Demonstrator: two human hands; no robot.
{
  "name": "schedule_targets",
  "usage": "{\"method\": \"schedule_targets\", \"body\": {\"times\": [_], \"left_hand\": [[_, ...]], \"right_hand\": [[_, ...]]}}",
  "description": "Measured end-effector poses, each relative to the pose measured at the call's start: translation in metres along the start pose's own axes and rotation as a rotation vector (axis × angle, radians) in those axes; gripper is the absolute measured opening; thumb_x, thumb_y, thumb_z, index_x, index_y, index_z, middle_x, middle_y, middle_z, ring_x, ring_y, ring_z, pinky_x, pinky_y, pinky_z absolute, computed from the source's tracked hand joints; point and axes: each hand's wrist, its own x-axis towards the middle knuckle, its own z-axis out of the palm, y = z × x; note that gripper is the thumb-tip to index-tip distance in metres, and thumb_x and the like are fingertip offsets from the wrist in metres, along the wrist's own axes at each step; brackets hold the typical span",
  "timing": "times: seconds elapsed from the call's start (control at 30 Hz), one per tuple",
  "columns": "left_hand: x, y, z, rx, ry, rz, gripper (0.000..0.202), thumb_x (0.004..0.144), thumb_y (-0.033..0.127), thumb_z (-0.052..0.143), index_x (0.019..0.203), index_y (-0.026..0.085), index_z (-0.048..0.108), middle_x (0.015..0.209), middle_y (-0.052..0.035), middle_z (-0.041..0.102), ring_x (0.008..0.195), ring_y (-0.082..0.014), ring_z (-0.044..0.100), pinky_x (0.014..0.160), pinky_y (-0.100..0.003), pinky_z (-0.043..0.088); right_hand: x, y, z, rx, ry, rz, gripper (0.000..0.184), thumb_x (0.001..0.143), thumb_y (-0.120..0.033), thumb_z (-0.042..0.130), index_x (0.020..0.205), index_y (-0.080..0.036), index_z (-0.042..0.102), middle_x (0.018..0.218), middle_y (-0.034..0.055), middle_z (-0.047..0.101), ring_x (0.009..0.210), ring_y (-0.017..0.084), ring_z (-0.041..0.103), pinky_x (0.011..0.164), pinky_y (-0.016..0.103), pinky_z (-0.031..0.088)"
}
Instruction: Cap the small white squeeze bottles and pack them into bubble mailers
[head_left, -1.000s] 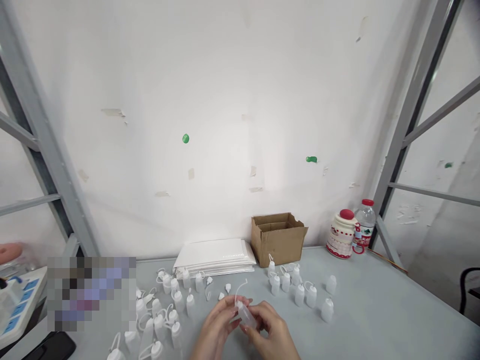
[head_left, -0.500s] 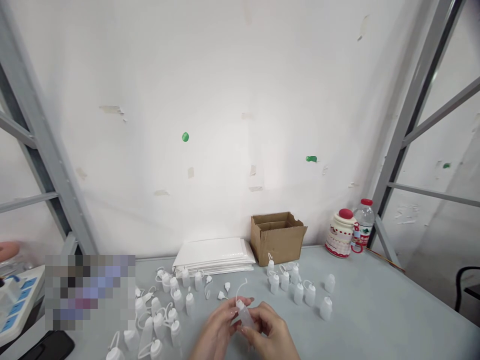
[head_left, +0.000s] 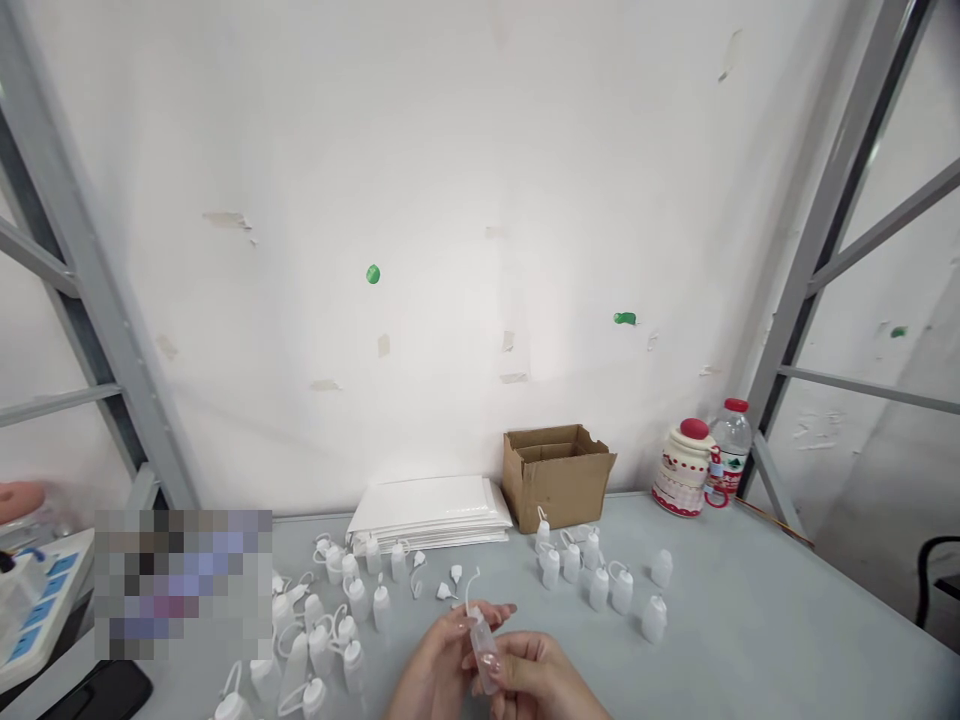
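A small translucent squeeze bottle (head_left: 486, 655) is held between both hands near the table's front, with its thin white cap strap standing up from the neck. My left hand (head_left: 442, 650) has its fingers around the neck. Lower down, my right hand (head_left: 540, 675) pinches the bottle's body between thumb and fingers. Just beyond my hands lie a few loose white caps (head_left: 456, 573). Several similar bottles (head_left: 320, 650) with looped straps stand on the left. Another group of strapped bottles (head_left: 598, 590) stands on the right, near two bottles (head_left: 654, 620) without visible straps.
A stack of white sheets or envelopes (head_left: 427, 512) lies against the wall beside an open cardboard box (head_left: 559, 490). A cream and red jar (head_left: 681, 475) and a clear red-capped bottle (head_left: 730, 440) stand back right. A black phone (head_left: 112, 690) and a power strip (head_left: 45, 605) are at left.
The bottle in my hands has turned more upright and moved slightly lower. My right hand has shifted its grip, with the thumb now on the bottle's lower body. The view has moved slightly.
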Motion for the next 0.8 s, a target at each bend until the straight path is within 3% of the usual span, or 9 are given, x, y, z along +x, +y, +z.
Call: {"method": "schedule_targets", "body": {"times": [0.13, 0.23, 0.33, 0.4, 0.57, 0.8], "left_hand": [[0.004, -0.004, -0.005, -0.052, -0.02, -0.015, 0.025, 0.067, 0.032, 0.055, 0.083, 0.017, 0.067, 0.104, -0.0079, 0.065, 0.109, -0.0269, 0.047, 0.077, -0.031, 0.036], [0.01, -0.012, -0.009, -0.082, -0.075, 0.011, 0.031, 0.059, 0.024, 0.056, 0.087, 0.018, 0.067, 0.102, -0.008, 0.066, 0.101, -0.0278, 0.051, 0.073, -0.033, 0.036], [0.012, -0.016, -0.01, -0.104, -0.096, 0.019, 0.048, 0.058, 0.023, 0.054, 0.105, 0.019, 0.062, 0.104, -0.009, 0.065, 0.1, -0.0293, 0.052, 0.075, -0.036, 0.035], [0.009, -0.013, -0.007, -0.091, -0.083, 0.049, 0.049, 0.063, 0.024, 0.052, 0.11, 0.019, 0.06, 0.107, -0.0084, 0.065, 0.107, -0.0287, 0.048, 0.084, -0.037, 0.032], [-0.004, 0.001, 0.003, -0.08, -0.004, 0.157, 0.034, 0.072, 0.025, 0.051, 0.102, 0.02, 0.066, 0.107, -0.0061, 0.067, 0.122, -0.0255, 0.038, 0.096, -0.035, 0.026], [-0.006, 0.004, 0.007, -0.056, 0.074, 0.105, 0.028, 0.073, 0.024, 0.054, 0.097, 0.019, 0.068, 0.105, -0.0075, 0.069, 0.117, -0.0262, 0.044, 0.095, -0.036, 0.03]], "right_hand": [[0.004, 0.003, 0.0, -0.021, 0.089, -0.017, 0.034, 0.039, -0.035, 0.084, 0.057, -0.009, 0.069, 0.044, -0.002, 0.056, 0.033, 0.002, 0.044, 0.038, 0.015, 0.033], [0.007, 0.005, -0.001, -0.148, 0.164, -0.133, 0.037, 0.037, -0.04, 0.083, 0.054, -0.011, 0.068, 0.039, -0.0036, 0.053, 0.031, 0.003, 0.042, 0.037, 0.018, 0.033], [0.008, 0.004, -0.001, -0.281, 0.228, -0.255, 0.04, 0.04, -0.043, 0.081, 0.061, -0.012, 0.067, 0.041, -0.0033, 0.055, 0.034, 0.007, 0.046, 0.039, 0.021, 0.037], [0.008, 0.003, 0.001, -0.325, 0.281, -0.297, 0.04, 0.041, -0.042, 0.081, 0.062, -0.013, 0.065, 0.043, -0.0042, 0.055, 0.035, 0.008, 0.046, 0.04, 0.022, 0.038], [0.005, 0.004, 0.002, -0.391, 0.33, -0.372, 0.033, 0.047, -0.039, 0.078, 0.062, -0.014, 0.063, 0.053, -0.0059, 0.048, 0.041, 0.008, 0.047, 0.043, 0.023, 0.041], [0.006, 0.016, -0.013, -0.579, 0.323, -0.474, 0.016, 0.063, -0.028, 0.07, 0.071, -0.016, 0.067, 0.065, -0.0034, 0.045, 0.052, 0.011, 0.049, 0.051, 0.024, 0.041]]}}
